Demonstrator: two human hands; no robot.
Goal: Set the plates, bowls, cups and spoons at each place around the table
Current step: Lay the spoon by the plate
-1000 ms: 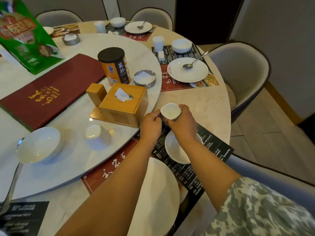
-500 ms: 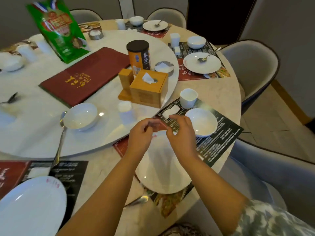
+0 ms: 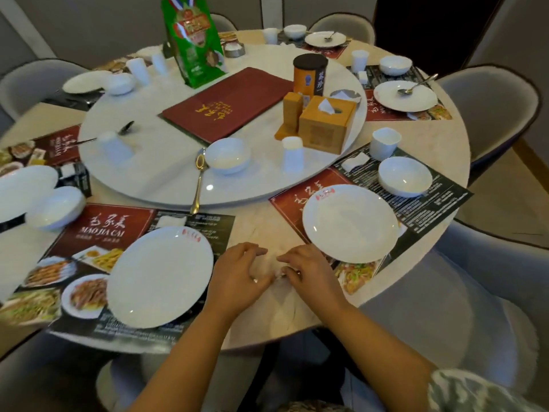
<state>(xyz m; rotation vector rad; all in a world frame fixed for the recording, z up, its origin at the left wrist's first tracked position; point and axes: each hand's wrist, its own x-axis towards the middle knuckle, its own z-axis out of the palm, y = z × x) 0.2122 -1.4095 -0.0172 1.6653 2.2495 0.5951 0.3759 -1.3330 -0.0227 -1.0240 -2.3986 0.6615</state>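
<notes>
My left hand (image 3: 237, 278) and my right hand (image 3: 309, 275) rest close together on the table's near edge, between two white plates. A glint of a metal spoon (image 3: 280, 275) shows between the fingertips; most of it is hidden. The right fingers pinch it, while the left hand's hold is unclear. The right place has a plate (image 3: 350, 224), a bowl (image 3: 404, 176) and a cup (image 3: 384, 143) on its placemat. The left place has only a plate (image 3: 160, 278). On the turntable (image 3: 148, 179) stand a bowl (image 3: 227, 156), a gold spoon (image 3: 198, 182) and an upturned cup (image 3: 292, 154).
The turntable also carries a red menu (image 3: 228, 105), a wooden tissue box (image 3: 326, 123), a tea tin (image 3: 310, 74), a green bag (image 3: 193, 40), another cup (image 3: 114, 147) and a spoon (image 3: 124, 129). A bowl (image 3: 56, 206) sits at far left. Grey chairs (image 3: 490, 114) ring the table.
My hands let go of the cup, which now stands beyond the bowl, and drew back to the table's near edge beside the plate. The view swung left and took in the neighbouring place.
</notes>
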